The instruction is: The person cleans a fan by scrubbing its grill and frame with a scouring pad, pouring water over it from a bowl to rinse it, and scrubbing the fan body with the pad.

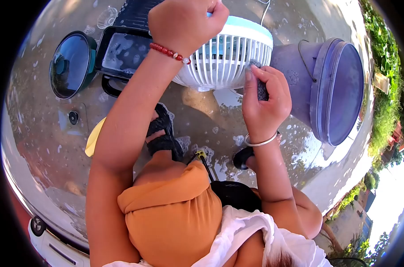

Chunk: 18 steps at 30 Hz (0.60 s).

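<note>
A white fan with a slatted guard and a light blue rim is in front of me. My left hand is closed at the fan's upper left, with a bit of the blue rim showing between the thumb and fingers; some of its fingertips are cut off by the frame's top edge. Pinched in my right hand is a dark grey scouring pad, which touches the slats on the fan's right side. Bluish-teal parts show behind the slats.
A purple bucket lies on its side at the right. To the left are a black tray with suds, a round glass lid, a clear square lid and a yellow item. Wet, soapy ground surrounds my sandalled feet.
</note>
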Motion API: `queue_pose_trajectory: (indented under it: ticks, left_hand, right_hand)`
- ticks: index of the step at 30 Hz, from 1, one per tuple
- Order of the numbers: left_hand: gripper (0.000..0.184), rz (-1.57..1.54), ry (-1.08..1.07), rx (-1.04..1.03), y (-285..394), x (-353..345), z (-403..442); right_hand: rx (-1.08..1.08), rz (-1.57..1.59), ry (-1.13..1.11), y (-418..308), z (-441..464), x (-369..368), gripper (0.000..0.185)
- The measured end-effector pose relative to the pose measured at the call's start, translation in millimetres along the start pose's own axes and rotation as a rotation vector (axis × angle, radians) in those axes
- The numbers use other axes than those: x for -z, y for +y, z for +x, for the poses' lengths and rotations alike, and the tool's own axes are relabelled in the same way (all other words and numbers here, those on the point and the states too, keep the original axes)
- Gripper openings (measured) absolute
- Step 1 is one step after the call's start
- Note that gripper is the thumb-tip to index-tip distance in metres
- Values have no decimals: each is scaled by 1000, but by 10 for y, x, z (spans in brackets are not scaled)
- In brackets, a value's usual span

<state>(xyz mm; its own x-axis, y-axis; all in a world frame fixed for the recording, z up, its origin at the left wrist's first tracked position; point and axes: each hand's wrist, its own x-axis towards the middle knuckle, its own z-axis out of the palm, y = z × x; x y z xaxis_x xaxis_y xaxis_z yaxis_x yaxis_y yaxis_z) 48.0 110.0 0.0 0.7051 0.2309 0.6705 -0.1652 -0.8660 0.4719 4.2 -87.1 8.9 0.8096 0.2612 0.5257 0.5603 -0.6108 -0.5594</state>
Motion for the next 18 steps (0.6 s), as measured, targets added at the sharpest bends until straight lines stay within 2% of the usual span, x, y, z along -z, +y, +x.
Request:
queue_pose_trajectory:
  ticks: [4, 6, 11, 13, 18]
  left_hand:
    - [24, 14, 17, -41, 33, 32, -51]
    - [25, 69, -78, 16, -57, 62, -74]
    - [26, 14, -112, 89, -71, -18, -99]
    - [23, -33, 8, -44, 20, 29, -48]
    - [22, 8, 2, 6, 4, 9, -74]
  right_hand:
    - [31, -32, 13, 51, 237, -80, 12]
    - [71, 4, 84, 105, 309, -198, 14]
    - [44, 8, 58, 31, -33, -70, 14]
    - [21, 2, 15, 5, -91, -16, 15]
    - [36, 37, 80, 82, 252, -183, 10]
